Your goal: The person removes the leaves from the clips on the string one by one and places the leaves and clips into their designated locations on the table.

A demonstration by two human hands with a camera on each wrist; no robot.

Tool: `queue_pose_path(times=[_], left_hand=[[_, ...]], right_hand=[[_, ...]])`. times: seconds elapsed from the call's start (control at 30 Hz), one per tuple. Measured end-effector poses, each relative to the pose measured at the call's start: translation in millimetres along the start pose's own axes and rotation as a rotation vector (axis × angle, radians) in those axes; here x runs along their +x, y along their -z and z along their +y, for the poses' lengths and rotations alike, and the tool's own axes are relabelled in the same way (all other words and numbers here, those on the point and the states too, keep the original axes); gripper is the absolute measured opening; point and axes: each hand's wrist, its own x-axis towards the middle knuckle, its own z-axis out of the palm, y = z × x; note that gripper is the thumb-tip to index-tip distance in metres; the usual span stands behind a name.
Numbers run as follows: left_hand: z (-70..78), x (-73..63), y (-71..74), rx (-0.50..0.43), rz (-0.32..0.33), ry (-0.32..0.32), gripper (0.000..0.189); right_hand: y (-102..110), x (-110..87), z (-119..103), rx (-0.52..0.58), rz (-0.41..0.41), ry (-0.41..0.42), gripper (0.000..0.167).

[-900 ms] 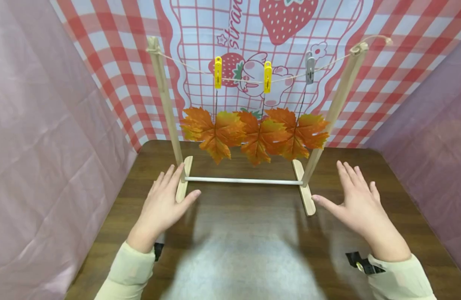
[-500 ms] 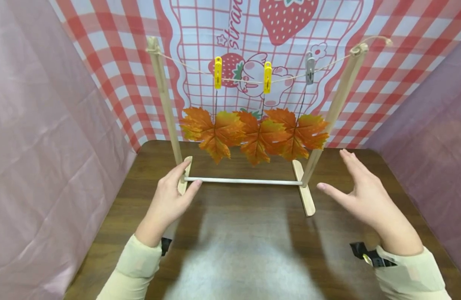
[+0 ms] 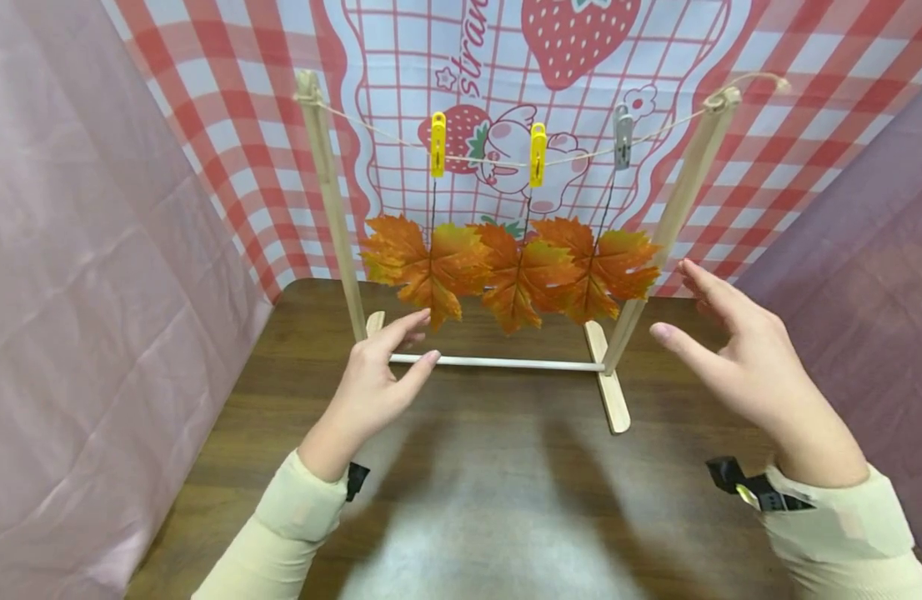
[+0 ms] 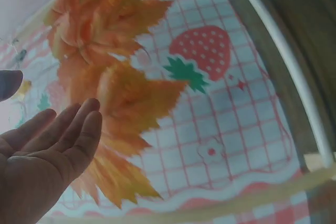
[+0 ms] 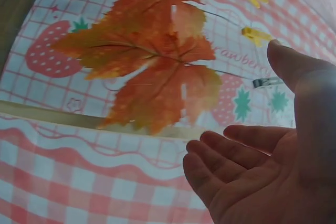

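Three orange maple leaves hang side by side by dark stems from a string: a left leaf (image 3: 429, 265), a middle leaf (image 3: 518, 279) and a right leaf (image 3: 596, 265). Two yellow clothespins (image 3: 438, 146) and a grey clothespin (image 3: 623, 140) clip them there. My left hand (image 3: 374, 387), empty, has its fingers relaxed and thumb apart, in front of the rack's white rod and just below the left leaf. Empty too, my right hand (image 3: 757, 358) is raised to the right of the rack's right post, fingers loosely extended. In the right wrist view the right palm (image 5: 262, 187) faces the leaves.
The string (image 3: 371, 127) runs between two wooden posts (image 3: 329, 192) standing on wooden feet (image 3: 613, 400). A white rod (image 3: 506, 363) joins them low down. Beneath lies a brown wooden table (image 3: 491, 467). A checked strawberry cloth (image 3: 258, 108) hangs behind; pink drapes (image 3: 78, 292) flank the sides.
My left hand has moved right and slightly upward, from beside the left post toward the left leaf. My right hand has risen and shifted right. The leaves and clothespins stay practically where they were.
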Motion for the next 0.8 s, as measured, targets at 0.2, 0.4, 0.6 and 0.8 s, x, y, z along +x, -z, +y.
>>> queue_pose_path(times=[0.2, 0.4, 0.6, 0.8], left_hand=[[18.4, 19.3, -15.0, -0.114, 0.002, -0.033, 0.039], [41.5, 50.1, -28.1, -0.278, -0.026, -0.024, 0.033], [57.3, 79.3, -43.6, -0.387, -0.029, 0.023, 0.029], [69.5, 105.2, -59.7, -0.463, -0.044, 0.120, 0.027]], right_hand=[[10, 17.1, -17, 0.048, 0.051, 0.083, 0.073], [25, 36.1, -37, 0.088, 0.121, 0.141, 0.067], [35, 54.9, -53, 0.131, 0.156, 0.138, 0.053], [40, 74.1, -65, 0.176, 0.181, 0.128, 0.046]])
